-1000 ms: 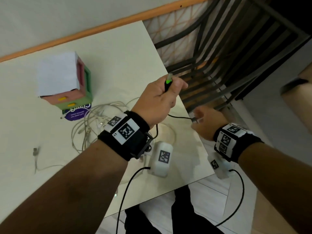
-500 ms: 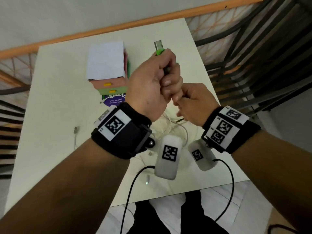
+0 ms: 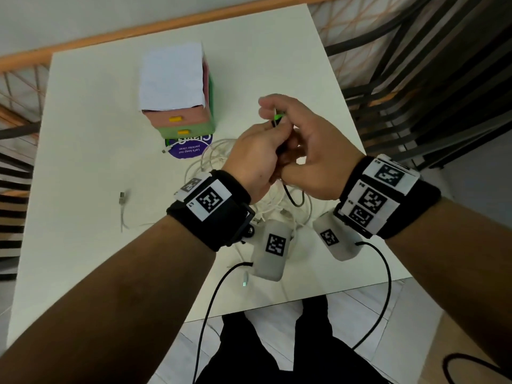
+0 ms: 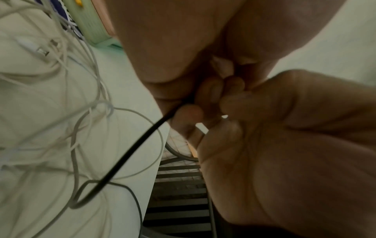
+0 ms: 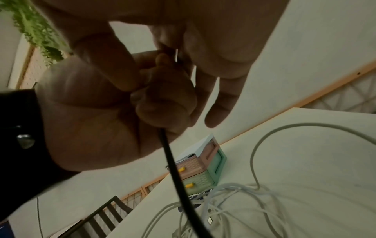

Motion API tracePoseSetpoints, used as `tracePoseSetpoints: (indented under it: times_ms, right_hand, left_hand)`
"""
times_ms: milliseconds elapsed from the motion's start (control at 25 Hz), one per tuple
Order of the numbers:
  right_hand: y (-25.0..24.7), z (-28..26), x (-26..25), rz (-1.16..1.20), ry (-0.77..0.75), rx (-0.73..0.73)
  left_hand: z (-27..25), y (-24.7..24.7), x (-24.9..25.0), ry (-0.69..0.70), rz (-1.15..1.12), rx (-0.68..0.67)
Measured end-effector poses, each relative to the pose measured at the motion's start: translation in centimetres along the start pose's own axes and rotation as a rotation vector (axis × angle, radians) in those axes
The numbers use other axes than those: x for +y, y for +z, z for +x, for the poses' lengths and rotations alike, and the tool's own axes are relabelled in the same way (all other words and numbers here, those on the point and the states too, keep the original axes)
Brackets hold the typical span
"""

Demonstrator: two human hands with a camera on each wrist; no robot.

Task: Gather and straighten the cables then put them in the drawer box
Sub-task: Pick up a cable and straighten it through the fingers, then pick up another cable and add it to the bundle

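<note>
Left hand (image 3: 253,156): raised above the table, fingers curled tightly around a thin black cable with a bright green plug (image 3: 278,119).
Right hand (image 3: 310,151): pressed against the left; thumb and forefinger seem to pinch the cable near its plug, the other fingers extended loosely.
Black cable: hangs from the fists in a slack loop down to the table.
White cables (image 3: 219,159): a tangled heap on the pale table (image 3: 97,134), just under the hands.
Drawer box (image 3: 181,106): small pink and green plastic box with yellow handles, both drawers closed, beyond the heap.
Doing it well: probably fold the black cable into even loops, keeping the left grip firm so no loop slips, and lift its tail clear of the white tangle.
</note>
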State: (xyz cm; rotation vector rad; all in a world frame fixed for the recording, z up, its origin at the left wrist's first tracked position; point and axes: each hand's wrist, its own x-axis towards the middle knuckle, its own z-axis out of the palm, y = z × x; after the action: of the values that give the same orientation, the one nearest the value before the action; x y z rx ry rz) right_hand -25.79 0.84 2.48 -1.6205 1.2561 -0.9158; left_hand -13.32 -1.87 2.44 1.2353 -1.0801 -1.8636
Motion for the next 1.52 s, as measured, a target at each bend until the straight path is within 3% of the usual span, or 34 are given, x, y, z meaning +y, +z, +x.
tracePoseSetpoints:
  times_ms: [80, 160, 320, 440, 560, 720, 840, 920, 1040, 1120, 1200, 1360, 1520]
  right_hand:
    - [0.1, -0.3, 0.5, 0.066, 0.042, 0.040]
    - [0.5, -1.3, 2.3, 0.174, 0.184, 0.033]
    - [1.4, -4.4, 6.1, 0.087, 0.503, -0.154]
    - [1.0, -6.2, 8.4, 0.180, 0.679, -0.172]
    - [1.1, -6.6, 9.8, -0.014, 0.794, -0.120]
    - [2.4, -6.2, 11.1, -0.605, 0.628, -0.273]
    - [3.6, -5.8, 11.4, -0.765, 0.616, -0.356]
    - [3.4, -5.4, 10.8, -0.805, 0.588, -0.332]
    - [1.3, -4.8, 9.4, -0.592, 0.546, -0.108]
    - [-0.5, -4.2, 8.4, -0.411, 0.457, 0.080]
    - [-1.6, -3.5, 7.0, -0.229, 0.362, 0.178]
    - [-1.9, -2.7, 4.8, 0.014, 0.241, 0.236]
    - [-0.7, -2.5, 4.5, 0.048, 0.184, 0.242]
  left_hand:
    - [0.0, 0.3, 0.0, 0.015, -0.041, -0.035]
    - [0.1, 0.3, 0.7, 0.004, -0.126, -0.051]
    - [0.5, 0.3, 1.4, -0.067, -0.217, 0.004]
    - [1.0, 0.6, 0.1, -0.118, -0.221, 0.056]
    - [1.2, 0.9, -1.3, -0.148, -0.202, 0.065]
    - [1.1, 0.8, -2.5, -0.146, -0.149, 0.060]
    - [1.0, 0.7, -2.7, -0.159, -0.139, 0.069]
    - [1.0, 0.7, -2.8, -0.162, -0.132, 0.091]
    - [1.4, 0.7, -3.1, -0.127, -0.112, 0.165]
    - [1.7, 1.0, -3.2, -0.108, -0.093, 0.188]
    - [1.8, 1.5, -3.4, -0.098, -0.074, 0.171]
    - [1.8, 2.5, -2.8, -0.078, -0.115, 0.110]
    - [1.5, 3.2, -2.2, -0.069, -0.082, 0.044]
